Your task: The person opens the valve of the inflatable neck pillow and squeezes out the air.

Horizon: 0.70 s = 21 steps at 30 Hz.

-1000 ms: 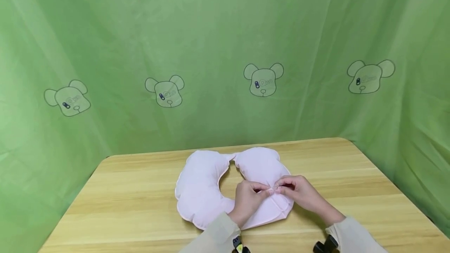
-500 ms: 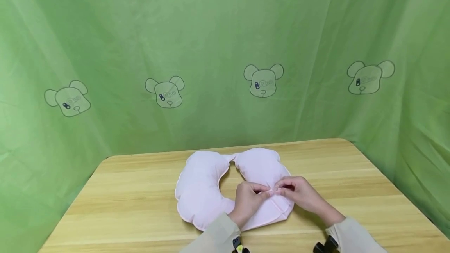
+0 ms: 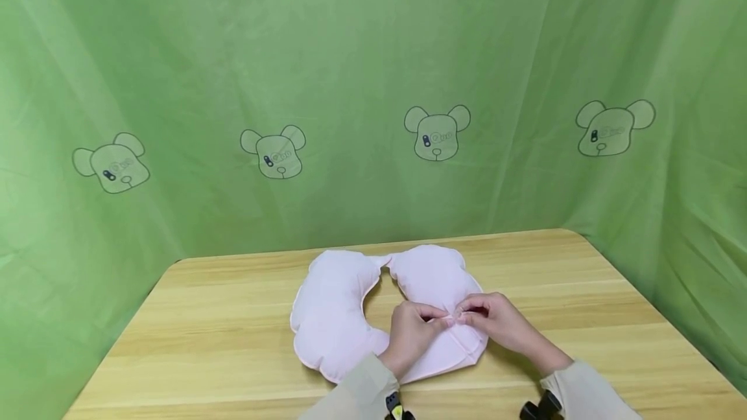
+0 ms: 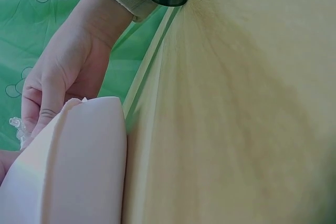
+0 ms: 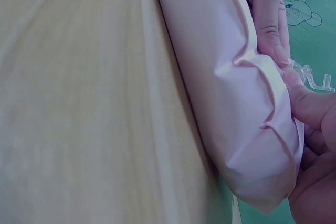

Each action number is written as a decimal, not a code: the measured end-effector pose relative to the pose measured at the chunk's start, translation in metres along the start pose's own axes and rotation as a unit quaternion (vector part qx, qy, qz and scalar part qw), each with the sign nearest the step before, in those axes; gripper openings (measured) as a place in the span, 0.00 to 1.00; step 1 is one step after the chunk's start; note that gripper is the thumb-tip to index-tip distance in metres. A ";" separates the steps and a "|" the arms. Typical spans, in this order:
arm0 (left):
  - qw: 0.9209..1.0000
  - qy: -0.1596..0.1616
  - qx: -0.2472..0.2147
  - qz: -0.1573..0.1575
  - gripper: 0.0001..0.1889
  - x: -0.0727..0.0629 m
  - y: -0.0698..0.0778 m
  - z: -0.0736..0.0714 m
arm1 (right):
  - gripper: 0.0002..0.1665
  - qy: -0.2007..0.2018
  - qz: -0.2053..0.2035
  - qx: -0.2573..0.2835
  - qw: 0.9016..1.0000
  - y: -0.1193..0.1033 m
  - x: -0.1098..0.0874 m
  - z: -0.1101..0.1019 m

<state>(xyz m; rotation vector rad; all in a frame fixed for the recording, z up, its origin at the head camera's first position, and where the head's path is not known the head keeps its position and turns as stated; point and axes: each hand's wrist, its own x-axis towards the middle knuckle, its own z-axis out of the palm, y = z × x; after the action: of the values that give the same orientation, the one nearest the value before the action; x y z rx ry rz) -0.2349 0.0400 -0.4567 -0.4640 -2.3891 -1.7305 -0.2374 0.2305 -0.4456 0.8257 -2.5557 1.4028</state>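
Note:
A pale pink inflatable neck pillow (image 3: 332,316), puffed up with air, lies on the wooden table. My left hand (image 3: 411,329) and right hand (image 3: 504,324) meet over its right arm, fingertips almost touching. Between them a clear plastic air valve (image 5: 314,76) sticks up from the fabric, its small cap hanging off to the side in the right wrist view. Thumb and forefinger of each hand pinch around the valve's base. The fingers mostly hide the valve in the head view. Creases run through the fabric near the right hand.
The wooden table (image 3: 222,336) extends around the pillow on all sides. Green curtains (image 3: 350,50) printed with bear faces hang behind it and at both sides. Dark wrist cameras (image 3: 541,406) sit at the beige sleeves (image 3: 589,391).
Almost nothing differs. Both hands keep their pinch at the valve, and the pillow stays in place; the fabric creases by the fingers shift slightly.

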 end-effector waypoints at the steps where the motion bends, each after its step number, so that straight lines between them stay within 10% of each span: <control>1: 1.000 0.001 0.000 0.000 0.02 0.000 0.000 0.000 | 0.04 0.000 0.000 -0.001 1.000 0.000 0.000 0.000; 21: 1.000 0.021 0.006 -0.008 0.02 0.000 0.001 0.001 | 0.06 0.020 -0.014 0.018 1.000 0.006 -0.001 0.005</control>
<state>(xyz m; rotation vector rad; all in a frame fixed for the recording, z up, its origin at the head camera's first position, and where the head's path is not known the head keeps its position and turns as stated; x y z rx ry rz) -0.2342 0.0408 -0.4562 -0.4045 -2.3787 -1.7136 -0.2384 0.2294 -0.4532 0.8255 -2.4870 1.4455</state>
